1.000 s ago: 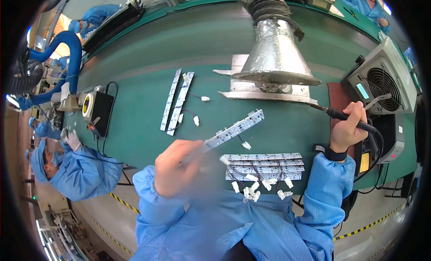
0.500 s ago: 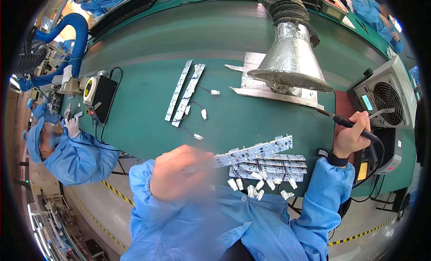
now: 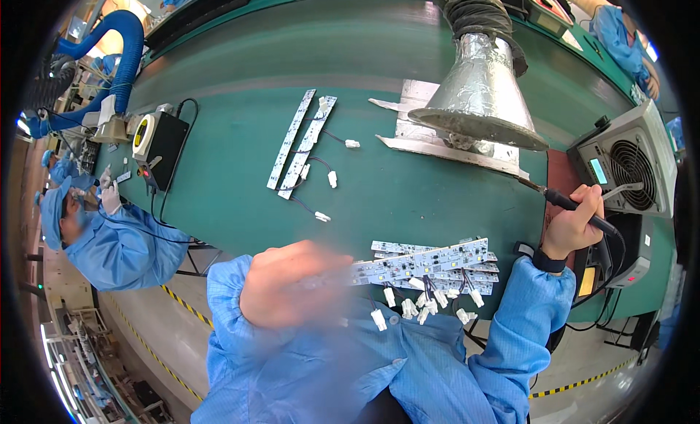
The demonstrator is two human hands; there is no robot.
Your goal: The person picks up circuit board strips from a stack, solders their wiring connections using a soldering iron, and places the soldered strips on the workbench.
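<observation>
My left hand (image 3: 288, 284), partly blurred, is closed on one end of an LED circuit board strip (image 3: 426, 263). That strip lies tilted over a stack of similar strips (image 3: 394, 246), with white plug connectors (image 3: 423, 301) on dark wires along the near side. In my right hand (image 3: 571, 223) is a black soldering iron (image 3: 558, 199), gripped like a pen. Its tip rests at the right end of a whitish metal plate (image 3: 452, 153), beneath a foil-covered fume hood (image 3: 477, 96). Two more strips (image 3: 306, 147) with wired plugs lie on the green mat, left of centre.
A grey fan unit (image 3: 623, 161) stands at the right, with a black soldering station (image 3: 631, 260) below it. On the left are a black box (image 3: 162, 153) with a cable and a blue hose (image 3: 135, 52). A co-worker (image 3: 120, 238) sits at the left end.
The strip in my left hand has come down slightly and nearer, its right end lowered over the stack. My right hand and the iron have stayed almost still.
</observation>
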